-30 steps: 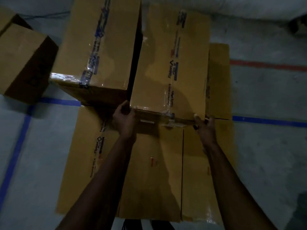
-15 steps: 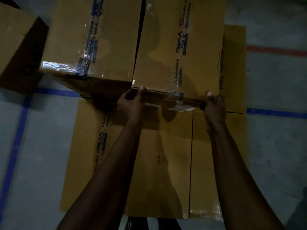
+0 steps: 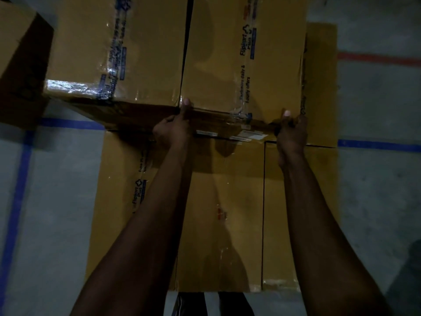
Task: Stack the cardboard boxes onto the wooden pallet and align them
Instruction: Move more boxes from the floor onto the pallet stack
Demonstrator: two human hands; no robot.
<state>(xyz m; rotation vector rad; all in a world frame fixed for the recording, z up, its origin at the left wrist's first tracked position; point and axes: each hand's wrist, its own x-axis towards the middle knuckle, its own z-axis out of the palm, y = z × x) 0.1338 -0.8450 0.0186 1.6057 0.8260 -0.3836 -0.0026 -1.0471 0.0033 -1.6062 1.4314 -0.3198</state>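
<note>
1. I see a neighbour box [image 3: 118,49] close beside my left hand [image 3: 173,131], with lower boxes [image 3: 218,213] under both wrists.
2. My left hand and right hand [image 3: 291,131] grip the near corners of the top box [image 3: 243,60]; its long axis points away from me.

My upper right box [image 3: 218,65] is mustard-brown cardboard, crossed by glossy clear tape [image 3: 247,65] printed in dark blue, with a reddish mark at its far end. The upper left box [image 3: 148,42] is the same brown, with the same blue-printed tape. White labels [image 3: 254,134] show on the near face of mine. The lower boxes [image 3: 218,247] are plain brown; one bears a small red mark [image 3: 222,213], I think. The floor [image 3: 57,213] is grey, with blue lines [image 3: 18,190] and one red stripe [image 3: 378,58].
</note>
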